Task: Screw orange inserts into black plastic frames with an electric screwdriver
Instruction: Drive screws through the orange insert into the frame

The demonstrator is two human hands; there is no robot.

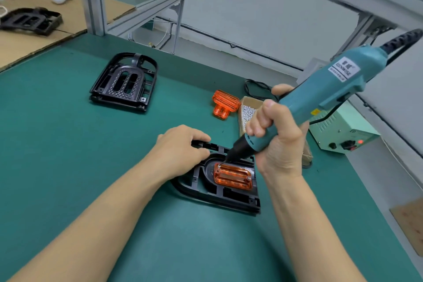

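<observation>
From the head camera, the right hand point(278, 135) gripped the screwdriver point(320, 98), its tip on the orange insert point(233, 176) seated in the near black frame point(219, 192). The left hand point(180, 146), fingers curled, held the frame's far edge on the green table point(68, 144).

An insert point(233, 176) is sitting in the near frame point(219, 192); 2 stacked frames point(124, 82) are lying behind-left; a screw box point(248, 110) is sitting behind-right.

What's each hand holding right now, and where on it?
Right hand grips the electric screwdriver around its lower barrel. Left hand holds the black frame at its far edge.
</observation>
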